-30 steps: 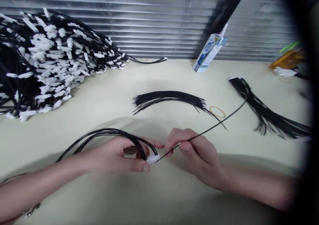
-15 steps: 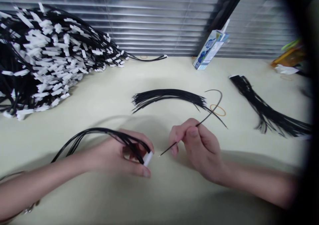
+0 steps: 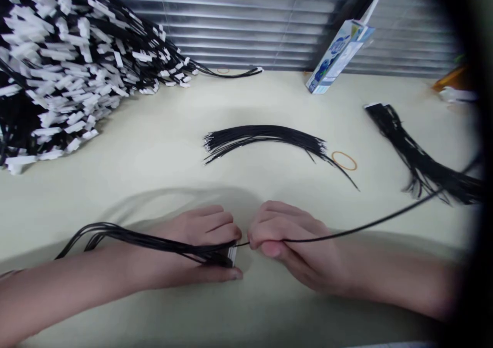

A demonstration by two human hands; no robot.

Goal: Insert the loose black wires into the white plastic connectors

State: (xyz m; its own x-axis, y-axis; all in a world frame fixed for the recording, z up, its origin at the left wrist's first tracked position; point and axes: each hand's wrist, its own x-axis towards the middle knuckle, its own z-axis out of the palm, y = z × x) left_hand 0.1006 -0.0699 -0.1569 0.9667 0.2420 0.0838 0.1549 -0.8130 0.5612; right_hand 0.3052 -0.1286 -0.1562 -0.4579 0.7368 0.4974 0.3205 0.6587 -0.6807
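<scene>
Between the thumb and fingers of my left hand (image 3: 204, 235) is a white connector housing (image 3: 232, 254). Several black wires (image 3: 131, 235) run from it back over my wrist. My right hand (image 3: 288, 240) is closed in a pinch on a single black wire (image 3: 370, 225), close to its tip. That tip meets the upper part of the housing; how deep it sits cannot be made out. The wire's long end curves away to the right. Beyond my hands lies a bundle of loose black wires (image 3: 265, 132) with metal-tipped ends.
A large heap of black cables with white connectors (image 3: 69, 81) fills the back left. A blue and white carton (image 3: 335, 55) stands by the blinds (image 3: 239, 24). An orange rubber band (image 3: 344, 161) lies near the loose wires. Another black wire bundle (image 3: 419, 158) is at right.
My right hand has brought the wire's tip left to the housing, and the wire's tail now sweeps right. My left hand has turned the housing. The view has tilted slightly down.
</scene>
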